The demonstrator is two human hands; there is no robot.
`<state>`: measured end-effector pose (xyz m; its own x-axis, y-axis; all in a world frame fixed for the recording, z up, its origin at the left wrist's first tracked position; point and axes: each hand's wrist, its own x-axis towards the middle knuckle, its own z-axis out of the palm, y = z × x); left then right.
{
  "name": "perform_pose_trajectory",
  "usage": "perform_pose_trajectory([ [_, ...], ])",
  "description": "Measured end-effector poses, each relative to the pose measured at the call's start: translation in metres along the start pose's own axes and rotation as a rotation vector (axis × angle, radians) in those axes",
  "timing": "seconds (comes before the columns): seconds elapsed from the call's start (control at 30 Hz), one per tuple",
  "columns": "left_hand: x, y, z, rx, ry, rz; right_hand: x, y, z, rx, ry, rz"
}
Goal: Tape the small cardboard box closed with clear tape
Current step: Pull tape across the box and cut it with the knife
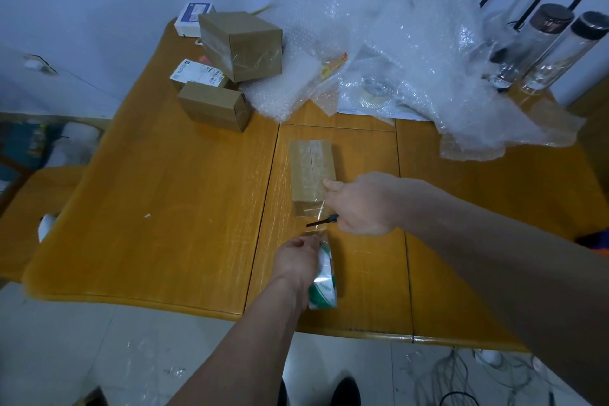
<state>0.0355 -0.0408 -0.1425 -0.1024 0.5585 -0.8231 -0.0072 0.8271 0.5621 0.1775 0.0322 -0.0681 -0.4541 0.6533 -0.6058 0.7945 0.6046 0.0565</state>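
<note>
The small cardboard box [312,171] lies mid-surface, clear tape [311,217] stretched off its near end. The right hand [361,204] grips a black blade [321,221]; the left hand [298,259] holds the tape roll [324,277]. Keeping the strip taut should give a clean cut close to the box.

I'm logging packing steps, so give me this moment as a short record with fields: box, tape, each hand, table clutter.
box: small cardboard box flat on the wooden table
tape: clear strip runs from the box to the tape roll
left hand: grips the tape roll
right hand: thumb on box, holds a black cutter at the strip
clutter: bubble wrap, other boxes
</note>
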Motion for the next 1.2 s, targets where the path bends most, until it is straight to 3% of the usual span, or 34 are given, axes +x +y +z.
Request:
perform_pose_trajectory([
  [0.43, -0.002, -0.001, 0.001, 0.026, 0.023, 0.021, 0.003, -0.031, -0.006, -0.146, -0.014, 0.118],
  [0.7, -0.008, -0.006, 0.001, 0.047, 0.030, 0.021, -0.011, -0.020, -0.022, -0.269, -0.045, 0.100],
  [0.8, -0.011, -0.006, 0.001, 0.042, 0.029, 0.016, -0.013, -0.006, -0.012, -0.241, 0.015, 0.093],
  [0.87, -0.011, -0.007, 0.000, 0.035, 0.026, 0.015, -0.018, 0.007, 0.000, -0.135, 0.095, 0.085],
  [0.97, -0.010, -0.007, -0.001, 0.042, 0.032, 0.018, -0.039, 0.023, 0.030, 0.209, 0.175, 0.139],
  [1.13, -0.011, -0.007, 0.002, 0.060, 0.049, 0.025, -0.075, 0.024, 0.114, 0.990, 0.264, 0.480],
  [1.2, -0.011, -0.007, 0.003, 0.067, 0.059, 0.029, -0.078, 0.011, 0.148, 1.186, 0.320, 0.635],
])
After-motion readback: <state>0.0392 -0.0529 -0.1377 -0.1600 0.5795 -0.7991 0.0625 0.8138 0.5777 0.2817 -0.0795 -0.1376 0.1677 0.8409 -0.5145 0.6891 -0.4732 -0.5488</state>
